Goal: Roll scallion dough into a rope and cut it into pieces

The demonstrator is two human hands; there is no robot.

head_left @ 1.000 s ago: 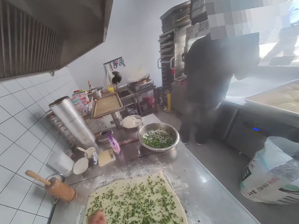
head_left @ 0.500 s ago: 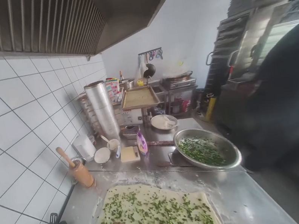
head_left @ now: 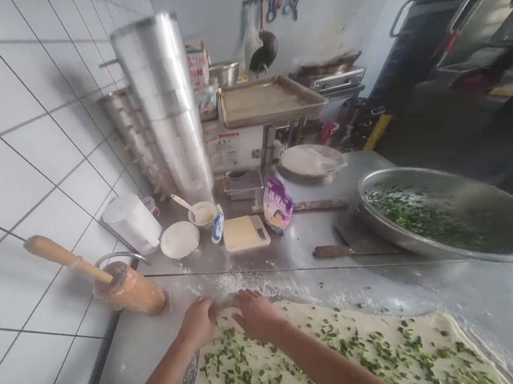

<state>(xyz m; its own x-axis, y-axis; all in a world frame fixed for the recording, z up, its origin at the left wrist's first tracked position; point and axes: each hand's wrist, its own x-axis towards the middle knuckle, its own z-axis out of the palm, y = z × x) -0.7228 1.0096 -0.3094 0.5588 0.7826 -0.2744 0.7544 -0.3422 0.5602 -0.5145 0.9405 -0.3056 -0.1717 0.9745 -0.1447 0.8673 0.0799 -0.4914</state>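
1. Head view, nearest first: dough [head_left: 316, 372] lies flat on the worktop [head_left: 503, 314], rolled out into a sheet and already strewn w/ chopped greens over all that shows. Spreading looks done, by my read; nothing rolled or folded yet.
2. Left hand [head_left: 200, 321] and right hand [head_left: 256, 315] sit side by side at the dough's far-left edge, fingers curled down onto the rim. Looks like a light grip on the edge, but whether they pinch it or just press, can't tell. Judged step: start of lifting or rolling that edge; the rest of the sheet is untouched.
3. Room: floured bare strip just beyond the hands, narrow. Right of the dough the steel runs bare to the worktop's front edge, so most free space is that side.
4. Left: pin [head_left: 114, 284] stands tilted near the wall, close to the left hand; tiles hem that side in. Little room there.
5. Mid: knife [head_left: 345, 250] lies beyond the floured strip, apart from the dough. Bowl [head_left: 457, 214] of greens sits far right, overhanging the edge a bit, seems so.
6. Further: scale [head_left: 245, 232], packet [head_left: 277, 205], dish [head_left: 179, 239], cup [head_left: 203, 213] w/ spoon, white tub [head_left: 134, 222], all well apart from the hands.
7. Back: stacked steamers [head_left: 167, 102], tray [head_left: 268, 99], plate [head_left: 313, 159].
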